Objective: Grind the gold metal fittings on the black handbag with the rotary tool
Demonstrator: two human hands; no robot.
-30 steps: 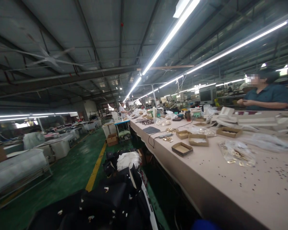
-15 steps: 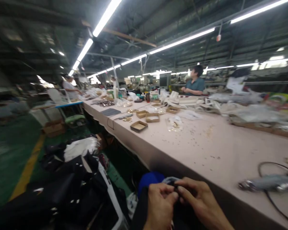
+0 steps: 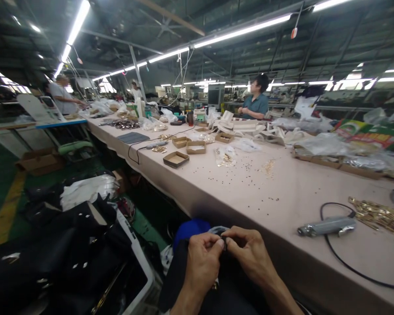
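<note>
From my end of the feed: left hand [image 3: 201, 259] nearly closed, thumb and forefinger pinching a small dark piece [image 3: 224, 243]; right hand [image 3: 249, 250] pinching its other side, fingertips almost meeting. The piece sits low, over dark cloth in the lap, just off the edge of the worktop [image 3: 298, 179]; fingers cover most of it, so I cannot tell its shape or how it is seated.

Main risk, as I judge it — a slip; the grip is all fingertip, and an uneven push could flick the piece out; dark on dark, it would be hard to find in the cloth, worse if it fell by the crate [image 3: 138, 247].

Second risk, to the right — the black cable [image 3: 381, 284] loops round the grey tool [image 3: 330, 226]; a snagging sleeve could drag the tool, or sweep the gold metal pieces [image 3: 377, 215] about.
</note>
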